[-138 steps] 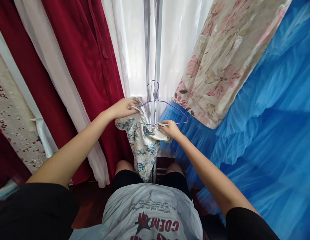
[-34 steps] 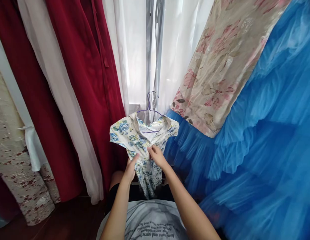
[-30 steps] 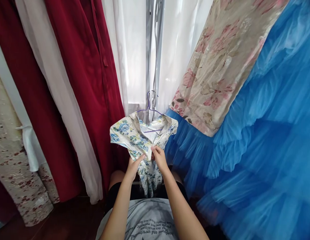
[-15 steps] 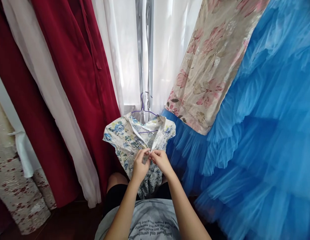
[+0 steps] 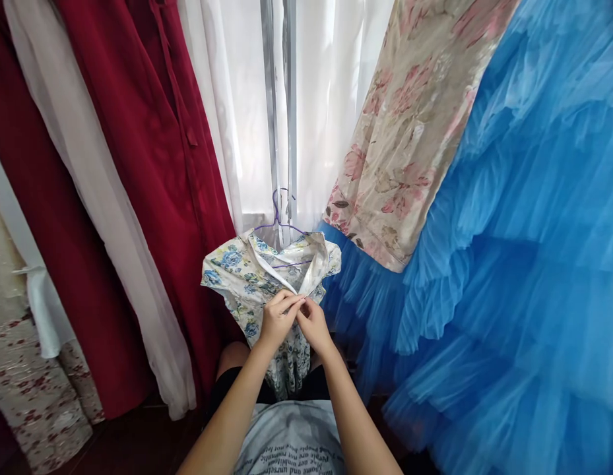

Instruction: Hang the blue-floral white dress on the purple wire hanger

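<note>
A small white dress with a blue flower print [image 5: 237,274] hangs on a purple wire hanger [image 5: 279,218] from a grey metal rack pole [image 5: 279,119]. My left hand [image 5: 276,320] and my right hand [image 5: 313,323] meet at the dress's front opening just below the collar. Both pinch the edges of the fabric there with closed fingers. What lies between the fingertips is too small to make out.
Dark red garments [image 5: 138,165] and a white one [image 5: 93,185] hang to the left. White sheer fabric [image 5: 336,99] hangs behind the pole. A beige dress with pink flowers [image 5: 410,132] and a big blue tulle skirt [image 5: 509,277] fill the right. Dark wood floor [image 5: 138,442] below.
The dress went from half-off the hanger to fully hung on it. My hands came down from its shoulders and closed together at the front opening, rising slightly toward the collar.
</note>
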A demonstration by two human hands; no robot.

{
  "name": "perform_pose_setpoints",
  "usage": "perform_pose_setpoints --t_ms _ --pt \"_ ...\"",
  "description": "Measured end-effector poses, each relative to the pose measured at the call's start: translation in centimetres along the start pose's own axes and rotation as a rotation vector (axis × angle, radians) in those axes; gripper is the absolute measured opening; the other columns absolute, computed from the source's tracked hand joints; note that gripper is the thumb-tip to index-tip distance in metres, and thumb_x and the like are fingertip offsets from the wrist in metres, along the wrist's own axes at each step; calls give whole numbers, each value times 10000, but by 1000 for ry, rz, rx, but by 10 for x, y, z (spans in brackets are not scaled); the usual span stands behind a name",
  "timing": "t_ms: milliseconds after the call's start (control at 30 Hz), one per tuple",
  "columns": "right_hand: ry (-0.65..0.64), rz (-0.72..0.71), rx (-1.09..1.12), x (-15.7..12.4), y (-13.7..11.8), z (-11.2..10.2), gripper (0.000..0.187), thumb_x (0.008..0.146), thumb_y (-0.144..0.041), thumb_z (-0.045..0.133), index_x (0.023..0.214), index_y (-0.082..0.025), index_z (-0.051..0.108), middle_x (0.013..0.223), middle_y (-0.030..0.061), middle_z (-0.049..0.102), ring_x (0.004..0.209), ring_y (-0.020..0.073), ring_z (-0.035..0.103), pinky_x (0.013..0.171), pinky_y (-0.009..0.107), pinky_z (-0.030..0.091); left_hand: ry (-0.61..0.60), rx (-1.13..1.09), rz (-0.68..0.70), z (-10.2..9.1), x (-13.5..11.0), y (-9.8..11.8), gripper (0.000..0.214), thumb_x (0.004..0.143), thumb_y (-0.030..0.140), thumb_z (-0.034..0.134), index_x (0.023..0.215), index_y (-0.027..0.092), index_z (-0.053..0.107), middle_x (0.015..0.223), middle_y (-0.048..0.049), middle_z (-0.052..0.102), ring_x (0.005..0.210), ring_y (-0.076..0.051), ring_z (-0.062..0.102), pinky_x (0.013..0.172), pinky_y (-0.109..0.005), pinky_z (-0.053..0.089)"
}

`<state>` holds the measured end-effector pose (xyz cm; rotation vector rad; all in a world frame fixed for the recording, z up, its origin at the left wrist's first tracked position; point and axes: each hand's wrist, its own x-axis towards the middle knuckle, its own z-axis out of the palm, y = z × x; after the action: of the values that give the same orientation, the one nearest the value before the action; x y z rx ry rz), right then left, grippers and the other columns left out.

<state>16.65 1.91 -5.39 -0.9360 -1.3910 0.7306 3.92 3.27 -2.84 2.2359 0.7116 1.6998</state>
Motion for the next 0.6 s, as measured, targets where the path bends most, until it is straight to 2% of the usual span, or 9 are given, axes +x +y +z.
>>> perform_pose_setpoints --t_ms 100,167,267,433,533,600 --pt "-21 27 29 -1 3 -1 259 825 -334 642 692 -222 450 595 -59 428 572 130 386 558 251 307 -73 44 47 -13 22 1 200 959 216 592 1039 226 774 874 -49 665 798 -156 642 724 -266 506" --pt "-72 72 66 -3 5 -6 311 798 -340 675 674 -228 412 569 -76 370 547 117 334 539 246 259 -21 95 59 -20 44 2 184 960 227 595 1002 218 774 863 -44 663 788 -155 636 719 -269 494" --pt "-84 106 127 -9 7 -9 342 795 -379 687 681 -233 399 563 -86 331 531 108 294 525 243 219 73 213 85 -29 85 4 173 959 270 603 953 214 766 862 -38 662 799 -166 628 741 -288 480" --pt "-95 115 157 -24 12 -5 370 804 -418 690 680 -234 394 558 -90 304 519 102 277 518 243 202 164 478 158 -45 153 6 201 945 341 619 869 223 763 865 -46 666 914 -228 592 869 -372 443" --pt "-55 121 119 -33 16 -7 364 816 -445 681 675 -227 426 557 -79 341 518 108 314 519 247 233 185 503 177 -52 168 8 168 919 338 657 855 230 768 989 -51 700 1004 -249 595 927 -404 413" --pt "14 103 67 -33 14 -11 303 817 -449 687 722 -209 528 593 -48 455 556 132 414 548 258 312 110 432 198 -55 165 10 165 934 330 643 883 233 767 1010 -38 731 1000 -232 630 961 -402 405"
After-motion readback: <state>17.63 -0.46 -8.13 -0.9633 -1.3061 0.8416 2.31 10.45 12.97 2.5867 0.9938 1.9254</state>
